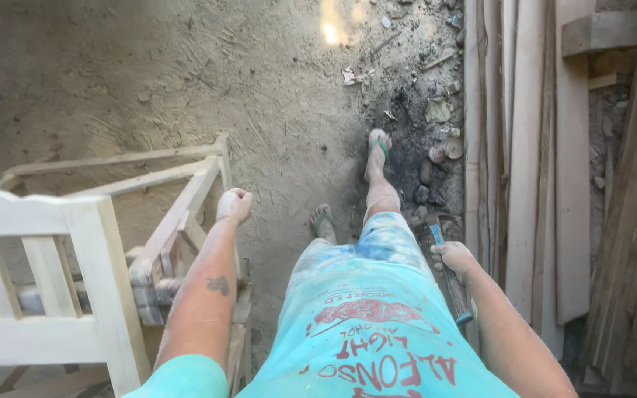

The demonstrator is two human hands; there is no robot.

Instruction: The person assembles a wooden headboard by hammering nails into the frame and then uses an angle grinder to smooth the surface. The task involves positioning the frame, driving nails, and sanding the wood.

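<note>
My left hand [234, 204] is curled into a fist with nothing in it, hanging just right of an unpainted wooden chair frame [178, 173] that lies tilted on the dirt floor. My right hand [454, 258] grips a long tool with a blue handle [447, 276], held along my right side with its dark head pointing forward. My legs in turquoise shorts and green sandals [379, 144] stand mid-stride between the two hands.
A pale wooden chair back [46, 273] stands at the lower left. Long wooden planks [547, 147] lean along the right. Stones, scraps and dark ash [433, 140] lie on the dirt floor [149, 74] ahead by the planks.
</note>
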